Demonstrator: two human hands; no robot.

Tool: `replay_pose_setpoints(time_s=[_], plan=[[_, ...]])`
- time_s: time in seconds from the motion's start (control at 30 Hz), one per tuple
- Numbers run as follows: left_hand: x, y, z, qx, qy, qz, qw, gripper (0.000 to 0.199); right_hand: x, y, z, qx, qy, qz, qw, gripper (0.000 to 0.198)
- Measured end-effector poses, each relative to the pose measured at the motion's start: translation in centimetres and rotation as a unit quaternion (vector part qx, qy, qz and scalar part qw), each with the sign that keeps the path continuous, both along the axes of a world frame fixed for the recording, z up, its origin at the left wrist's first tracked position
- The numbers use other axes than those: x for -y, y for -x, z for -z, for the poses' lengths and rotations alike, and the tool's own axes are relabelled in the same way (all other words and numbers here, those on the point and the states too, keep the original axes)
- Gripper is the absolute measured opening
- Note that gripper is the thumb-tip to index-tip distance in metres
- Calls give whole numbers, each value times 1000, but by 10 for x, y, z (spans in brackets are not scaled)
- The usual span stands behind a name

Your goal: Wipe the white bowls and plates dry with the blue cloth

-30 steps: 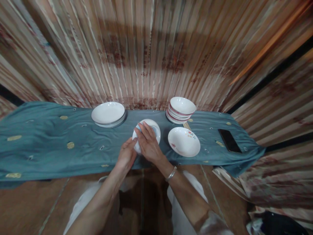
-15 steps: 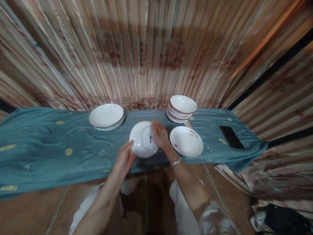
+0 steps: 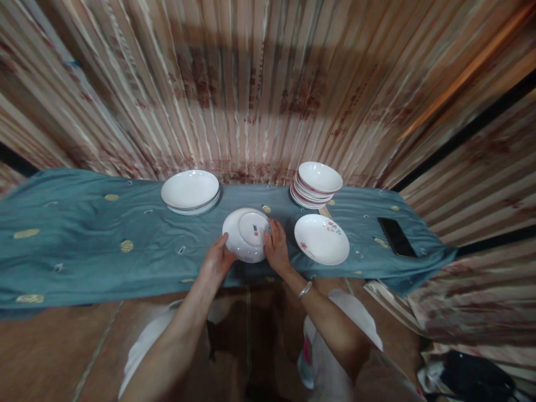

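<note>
A white bowl is held between my two hands above the cloth, its underside with a small red and dark mark turned towards me. My left hand grips its left edge, thumb on the outside. At the right edge, my right hand is closed on the rim, with fingers laid against the base. To the right lies a white plate with a flower pattern. Behind that plate stands a stack of bowls with reddish rims. A pile of white plates sits at the back left.
A blue-green cloth with yellow motifs covers the long, narrow table. Near its right end rests a black phone. A pleated curtain hangs right behind the table. On the floor at lower right is a dark bag.
The bowl has tilted, so its base now faces further up and its side wall shows more. My right hand has slid lower along the rim. The view has shifted slightly.
</note>
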State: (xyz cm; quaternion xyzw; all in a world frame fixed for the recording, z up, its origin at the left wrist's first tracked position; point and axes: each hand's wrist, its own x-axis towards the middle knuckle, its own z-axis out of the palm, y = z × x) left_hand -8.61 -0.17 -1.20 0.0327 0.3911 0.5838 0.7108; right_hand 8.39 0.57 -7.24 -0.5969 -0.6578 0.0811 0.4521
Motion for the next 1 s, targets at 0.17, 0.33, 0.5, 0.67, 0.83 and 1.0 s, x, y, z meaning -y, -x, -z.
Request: replay_pose_setpoints(time_s=[0.17, 0.33, 0.5, 0.67, 0.83, 1.0], plan=[[-1, -2, -2, 13, -4, 3, 1000, 41, 26, 6, -1, 62, -5, -31, 998, 57], [-1, -4, -7, 15, -7, 1, 1000, 45, 49, 13, -11, 127, -17, -74, 989, 61], [3, -6, -23, 16, -19, 19, 1000, 41, 64, 17, -19, 214, -47, -149, 964, 65], [4, -7, -36, 31, -35, 36, 998, 44, 59, 16, -19, 281, -107, -178, 937, 56], [0, -3, -38, 37, -17, 38, 998, 52, 41, 23, -35, 342, -128, -255, 895, 53], [-5, -3, -33, 20, -8, -2, 1000, 52, 15, 43, -65, 358, -106, -308, 875, 49]])
